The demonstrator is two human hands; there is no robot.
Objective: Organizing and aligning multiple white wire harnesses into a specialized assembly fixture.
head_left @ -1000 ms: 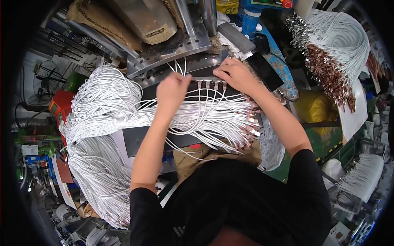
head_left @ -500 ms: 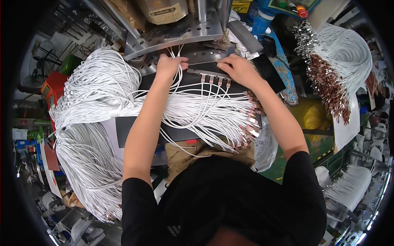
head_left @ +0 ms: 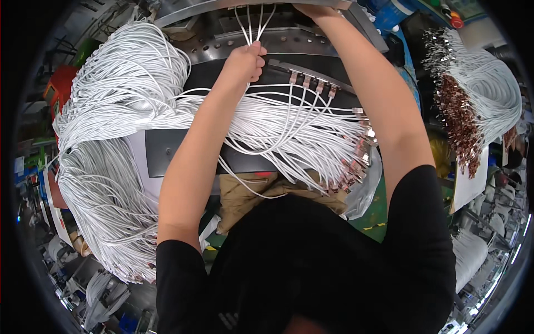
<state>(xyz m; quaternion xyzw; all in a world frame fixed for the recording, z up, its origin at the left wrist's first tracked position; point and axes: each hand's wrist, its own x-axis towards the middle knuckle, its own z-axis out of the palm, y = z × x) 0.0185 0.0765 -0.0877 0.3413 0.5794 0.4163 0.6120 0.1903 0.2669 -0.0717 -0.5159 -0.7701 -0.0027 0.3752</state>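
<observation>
Left hand closed in a fist around a few thin white wires, gripped where they fan upward toward the grey metal machine frame at the top of the view — held taut, it seems, so the strands stay together and apart from the mass below. Right hand raised to the upper edge and mostly cut off there; spread or closed cannot be told. Four wires with small metal terminals lined up side by side along the far edge of the black worktop, tips pointing the same way, apparently laid out in order for picking one at a time. Across the worktop, between the two forearms, a broad sheaf of white wires draped flat with its metal ends hanging over the right-hand edge — all terminals on one side, within reach of the right arm. To the left, a large looped bundle of the same wire spilling over the worktop's side and down toward the floor. Far right, another hank with brown-tinted terminals hung separately, well apart from the wires in the hand. Tan cardboard tucked under the worktop's near edge.
</observation>
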